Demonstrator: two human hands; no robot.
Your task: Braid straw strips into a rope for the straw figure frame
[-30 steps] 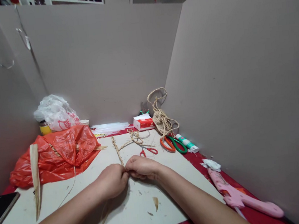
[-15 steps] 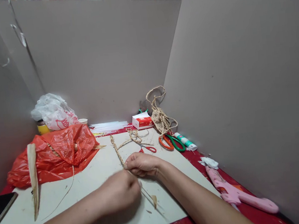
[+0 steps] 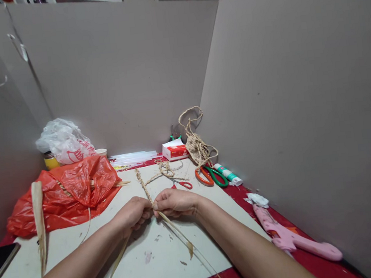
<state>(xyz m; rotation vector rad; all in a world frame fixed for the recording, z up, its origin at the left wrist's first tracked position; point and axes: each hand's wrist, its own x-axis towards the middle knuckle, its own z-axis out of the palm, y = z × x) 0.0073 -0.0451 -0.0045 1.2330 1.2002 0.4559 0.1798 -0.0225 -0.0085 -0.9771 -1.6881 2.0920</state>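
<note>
A braided cord of pale dried plant fibre [image 3: 143, 184] runs away from me over the white board. My right hand [image 3: 176, 202] pinches it at its near end, fingers closed. Beside it, almost touching, my left hand [image 3: 134, 212] is closed around a flat fibre strip [image 3: 119, 259], whose tail hangs out below the wrist. Loose strands [image 3: 179, 234] trail from under the right hand toward the board's near edge. Past the hands lie a thin looped cord [image 3: 166, 169] and small red-handled scissors [image 3: 184, 185].
An orange-red plastic bag [image 3: 76, 182] and a wide dry strip [image 3: 39, 218] lie left, near a phone [image 3: 0, 262]. To the right are orange-and-green-handled scissors [image 3: 219, 177], a coiled cord [image 3: 199, 150], a white-green tube [image 3: 228, 174] and a pink glue gun [image 3: 294, 240]. Grey partitions [image 3: 124, 74] enclose the table.
My left hand has moved up and left from below the braid to beside my right hand, bringing a strip with it. The right hand keeps its pinch.
</note>
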